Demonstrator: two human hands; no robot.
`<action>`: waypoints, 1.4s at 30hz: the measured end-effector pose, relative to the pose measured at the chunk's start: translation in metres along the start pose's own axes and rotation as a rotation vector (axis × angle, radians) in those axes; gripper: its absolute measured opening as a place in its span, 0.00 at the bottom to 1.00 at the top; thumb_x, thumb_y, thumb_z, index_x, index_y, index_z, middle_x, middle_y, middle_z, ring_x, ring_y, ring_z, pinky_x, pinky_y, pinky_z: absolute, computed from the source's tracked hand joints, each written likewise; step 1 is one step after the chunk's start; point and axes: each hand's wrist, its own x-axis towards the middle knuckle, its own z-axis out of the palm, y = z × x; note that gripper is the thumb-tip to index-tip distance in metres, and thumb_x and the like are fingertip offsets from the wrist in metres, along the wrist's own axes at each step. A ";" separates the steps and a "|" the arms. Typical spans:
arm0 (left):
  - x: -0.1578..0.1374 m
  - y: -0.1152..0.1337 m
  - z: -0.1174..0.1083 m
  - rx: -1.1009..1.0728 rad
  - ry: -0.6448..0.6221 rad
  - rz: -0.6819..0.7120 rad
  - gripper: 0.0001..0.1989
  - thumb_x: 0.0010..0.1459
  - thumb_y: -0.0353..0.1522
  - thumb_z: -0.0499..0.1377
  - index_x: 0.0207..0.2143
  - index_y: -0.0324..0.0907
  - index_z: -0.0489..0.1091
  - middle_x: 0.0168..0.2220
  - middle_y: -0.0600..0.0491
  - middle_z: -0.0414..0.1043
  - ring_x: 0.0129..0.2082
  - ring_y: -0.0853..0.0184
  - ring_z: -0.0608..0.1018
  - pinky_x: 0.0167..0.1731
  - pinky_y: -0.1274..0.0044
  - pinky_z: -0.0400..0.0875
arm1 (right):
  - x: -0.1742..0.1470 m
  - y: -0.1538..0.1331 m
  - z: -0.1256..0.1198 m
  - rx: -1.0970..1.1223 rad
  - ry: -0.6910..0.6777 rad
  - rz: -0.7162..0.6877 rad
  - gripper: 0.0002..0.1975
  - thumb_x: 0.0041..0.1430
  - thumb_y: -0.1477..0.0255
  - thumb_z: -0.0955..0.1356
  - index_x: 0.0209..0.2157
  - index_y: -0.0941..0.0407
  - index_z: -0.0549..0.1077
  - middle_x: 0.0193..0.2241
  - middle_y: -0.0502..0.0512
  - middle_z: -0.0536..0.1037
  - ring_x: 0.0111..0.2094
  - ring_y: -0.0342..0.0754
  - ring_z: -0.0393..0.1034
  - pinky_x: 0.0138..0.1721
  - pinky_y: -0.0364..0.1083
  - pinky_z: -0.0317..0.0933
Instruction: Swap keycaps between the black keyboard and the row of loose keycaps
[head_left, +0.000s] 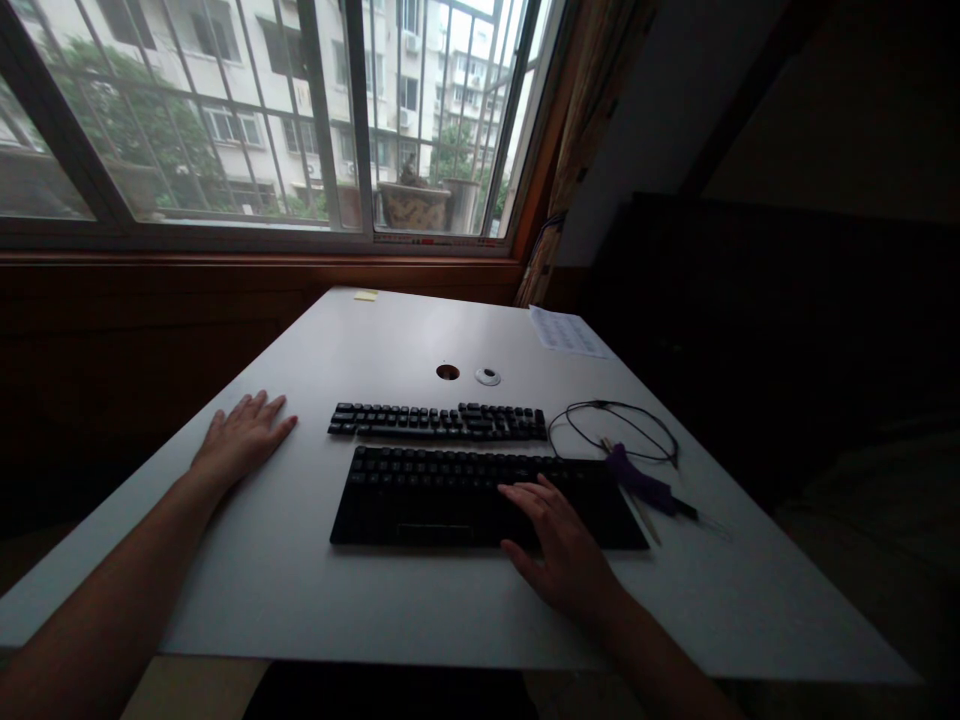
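Observation:
My left hand [244, 438] lies flat on the white table, fingers spread, holding nothing. Over the right part of a black keyboard [442, 505] is my right hand [555, 545], its fingers stretched out; whether the fingertips touch it I cannot tell. The upper rows of this keyboard carry keycaps, while its lower part looks bare and dark. Just behind it, loose black keycaps [405, 420] are laid out in rows. To the right lie a purple cloth-like piece [641, 482] with a dark tip and a thin pale stick [651, 525].
A black cable [667, 430] curls at the right of the keycaps. Farther back are a round hole [448, 372] in the white table [262, 590], its round cover [487, 377], a printed sheet [568, 332] and a yellow note [365, 296]. A barred window [360, 130] stands beyond.

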 end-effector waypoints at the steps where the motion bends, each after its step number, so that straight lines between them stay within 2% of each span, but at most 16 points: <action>1: 0.000 0.000 0.000 0.002 -0.001 0.002 0.40 0.67 0.54 0.38 0.72 0.42 0.52 0.75 0.40 0.44 0.73 0.45 0.50 0.66 0.48 0.47 | 0.001 0.000 0.000 0.017 -0.012 -0.009 0.32 0.65 0.69 0.68 0.67 0.53 0.57 0.59 0.61 0.74 0.61 0.57 0.68 0.65 0.68 0.61; 6: -0.001 0.001 -0.002 0.010 -0.012 -0.007 0.40 0.67 0.55 0.37 0.72 0.42 0.52 0.75 0.40 0.44 0.73 0.44 0.49 0.66 0.48 0.47 | 0.003 -0.002 0.002 0.034 -0.039 -0.009 0.33 0.65 0.71 0.68 0.69 0.51 0.55 0.62 0.61 0.71 0.62 0.57 0.68 0.62 0.64 0.67; 14: -0.002 0.002 -0.002 0.015 -0.019 0.002 0.40 0.67 0.54 0.37 0.73 0.41 0.51 0.75 0.39 0.42 0.74 0.46 0.48 0.66 0.48 0.46 | 0.003 -0.003 0.002 0.026 -0.041 -0.047 0.31 0.64 0.73 0.67 0.67 0.52 0.58 0.65 0.62 0.68 0.67 0.56 0.62 0.63 0.62 0.65; 20: 0.001 -0.001 0.001 0.002 -0.005 -0.001 0.40 0.67 0.54 0.36 0.72 0.42 0.51 0.75 0.40 0.43 0.73 0.45 0.49 0.66 0.47 0.46 | 0.002 -0.004 -0.001 0.020 -0.030 -0.090 0.30 0.65 0.72 0.67 0.66 0.53 0.59 0.63 0.62 0.70 0.65 0.55 0.64 0.62 0.61 0.67; 25: 0.001 -0.001 0.001 0.014 -0.008 0.001 0.39 0.68 0.53 0.38 0.72 0.42 0.51 0.75 0.39 0.43 0.74 0.46 0.48 0.66 0.47 0.47 | 0.000 -0.003 0.000 -0.002 -0.071 -0.100 0.32 0.64 0.69 0.68 0.67 0.53 0.57 0.67 0.62 0.64 0.69 0.58 0.56 0.65 0.64 0.62; 29: -0.001 0.001 -0.001 0.007 0.005 0.001 0.40 0.67 0.55 0.37 0.72 0.42 0.52 0.74 0.40 0.44 0.73 0.44 0.50 0.66 0.48 0.48 | 0.000 -0.002 -0.001 0.003 -0.048 -0.108 0.32 0.64 0.68 0.68 0.67 0.52 0.58 0.63 0.61 0.69 0.68 0.57 0.59 0.65 0.63 0.62; 33: -0.001 0.002 -0.002 0.021 -0.009 0.000 0.40 0.67 0.54 0.37 0.72 0.42 0.52 0.74 0.40 0.44 0.73 0.46 0.49 0.66 0.48 0.48 | 0.001 -0.003 -0.002 0.004 -0.060 -0.118 0.32 0.64 0.67 0.69 0.67 0.52 0.59 0.65 0.62 0.65 0.68 0.58 0.59 0.67 0.65 0.59; 39: -0.001 0.002 -0.002 0.011 -0.015 -0.001 0.40 0.67 0.54 0.37 0.72 0.42 0.52 0.75 0.40 0.43 0.74 0.46 0.48 0.67 0.48 0.47 | 0.001 -0.001 -0.001 0.014 -0.033 -0.104 0.31 0.64 0.66 0.69 0.66 0.51 0.59 0.62 0.62 0.67 0.66 0.60 0.60 0.64 0.65 0.62; 42: -0.002 0.002 -0.001 -0.012 0.001 0.003 0.40 0.67 0.54 0.38 0.72 0.42 0.52 0.75 0.39 0.44 0.74 0.45 0.48 0.66 0.48 0.46 | 0.000 -0.001 -0.001 0.016 -0.036 -0.077 0.31 0.64 0.65 0.69 0.66 0.51 0.59 0.60 0.63 0.68 0.63 0.60 0.64 0.59 0.63 0.69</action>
